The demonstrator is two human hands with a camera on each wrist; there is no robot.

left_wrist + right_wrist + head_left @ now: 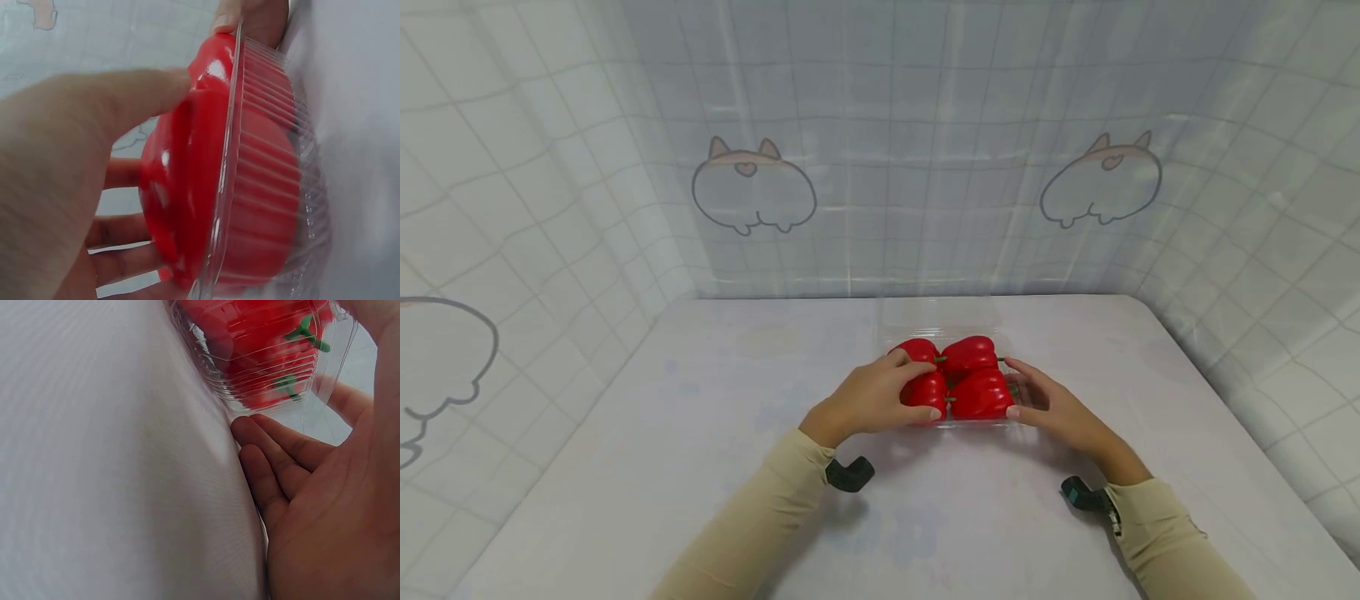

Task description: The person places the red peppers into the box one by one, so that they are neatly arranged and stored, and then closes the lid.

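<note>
Several red bell peppers sit in a clear plastic clamshell box (973, 425) in the head view, two in the back row and two in front. My left hand (880, 392) is over the left side and grips the front-left bell pepper (928, 390), thumb on its near side. The left wrist view shows the thumb and fingers around this bell pepper (200, 169), above the box rim. At the box's right side, my right hand (1060, 412) holds the edge between thumb and index finger. Its other fingers (265, 472) lie low beside the ribbed wall (269, 394).
The box's transparent lid (940, 312) lies folded back behind the peppers. A pale tabletop (760, 367) carries everything. Tiled-pattern curtains with cartoon drawings (754, 192) stand behind and at both sides. Dark wrist devices (850, 475) stick out from both sleeves.
</note>
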